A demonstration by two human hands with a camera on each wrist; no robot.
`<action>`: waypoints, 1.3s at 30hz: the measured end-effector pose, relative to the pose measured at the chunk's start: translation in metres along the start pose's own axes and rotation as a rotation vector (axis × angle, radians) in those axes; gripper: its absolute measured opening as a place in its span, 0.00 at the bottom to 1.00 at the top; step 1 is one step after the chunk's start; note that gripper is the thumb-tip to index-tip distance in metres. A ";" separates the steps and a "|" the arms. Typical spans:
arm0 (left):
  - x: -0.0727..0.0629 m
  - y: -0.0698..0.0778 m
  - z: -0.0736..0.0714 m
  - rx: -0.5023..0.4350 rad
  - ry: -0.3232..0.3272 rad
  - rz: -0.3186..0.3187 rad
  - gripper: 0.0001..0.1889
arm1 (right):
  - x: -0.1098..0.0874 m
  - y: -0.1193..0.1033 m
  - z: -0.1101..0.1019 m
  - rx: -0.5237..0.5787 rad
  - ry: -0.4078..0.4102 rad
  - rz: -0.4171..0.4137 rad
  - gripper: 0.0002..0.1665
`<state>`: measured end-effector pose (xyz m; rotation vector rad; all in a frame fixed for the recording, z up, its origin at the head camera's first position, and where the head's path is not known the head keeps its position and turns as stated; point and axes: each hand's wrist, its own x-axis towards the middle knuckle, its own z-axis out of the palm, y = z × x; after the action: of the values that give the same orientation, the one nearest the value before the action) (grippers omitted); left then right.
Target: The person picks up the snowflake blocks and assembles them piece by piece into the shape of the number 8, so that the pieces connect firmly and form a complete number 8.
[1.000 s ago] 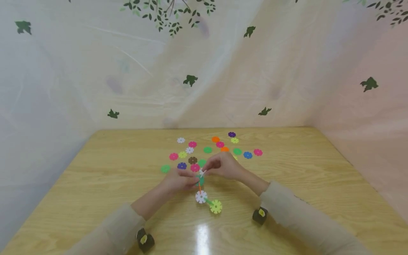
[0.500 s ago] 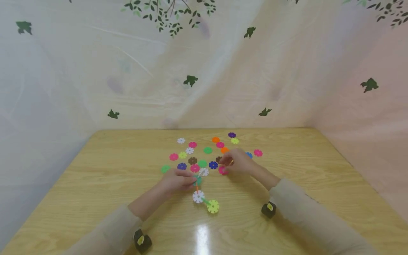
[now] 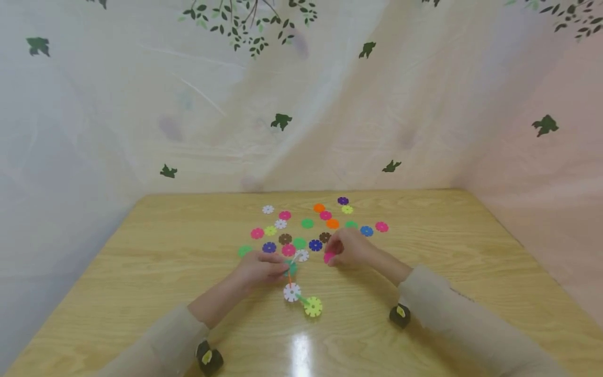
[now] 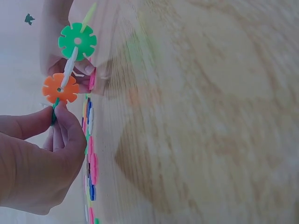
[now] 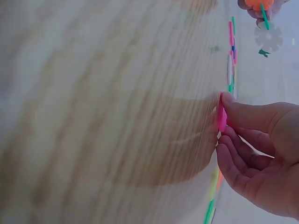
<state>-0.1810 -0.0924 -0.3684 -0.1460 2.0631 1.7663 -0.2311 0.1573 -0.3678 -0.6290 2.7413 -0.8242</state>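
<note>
My left hand pinches a teal-green interlocking disc with notched edges, thumb against fingers. That disc is part of a chain: a white disc slots in on its far side, and on the near side follow an orange disc, a white disc, a green disc and a yellow disc. The chain hangs above the table. To its right, my right hand pinches a pink disc by its edges, low at the tabletop. Its fingers partly hide the pink disc in the head view.
Several loose discs lie flat on the wooden table beyond both hands, among them a blue disc, a brown disc and an orange disc. A pale curtain with leaf and bird shapes stands behind the table.
My right hand has left the chain, moved right and taken hold of a pink disc, drawing it slightly nearer. My left hand, still holding the chain, has shifted slightly left.
</note>
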 end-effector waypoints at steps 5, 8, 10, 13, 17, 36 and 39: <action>-0.003 0.000 0.000 -0.001 0.012 -0.012 0.16 | -0.005 -0.002 0.004 0.054 0.007 -0.012 0.15; -0.004 0.000 0.000 -0.011 0.016 -0.017 0.16 | -0.005 -0.003 0.007 0.119 0.019 0.016 0.13; -0.005 0.000 0.000 -0.015 0.016 -0.020 0.16 | -0.005 -0.003 0.010 0.183 0.018 0.065 0.12; -0.005 0.000 0.000 -0.021 0.020 -0.027 0.16 | -0.003 -0.005 0.013 0.287 0.015 0.172 0.11; -0.003 0.000 0.001 -0.022 0.029 -0.036 0.16 | -0.001 -0.008 0.013 0.344 0.034 0.281 0.13; -0.003 0.004 0.004 0.020 0.027 -0.026 0.14 | 0.008 -0.029 0.009 0.769 0.014 0.341 0.15; -0.004 0.004 0.004 0.031 0.018 -0.017 0.14 | 0.009 -0.029 0.012 0.778 0.032 0.344 0.15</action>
<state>-0.1780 -0.0886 -0.3642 -0.1702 2.0945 1.7276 -0.2259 0.1255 -0.3614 0.0135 2.1668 -1.6455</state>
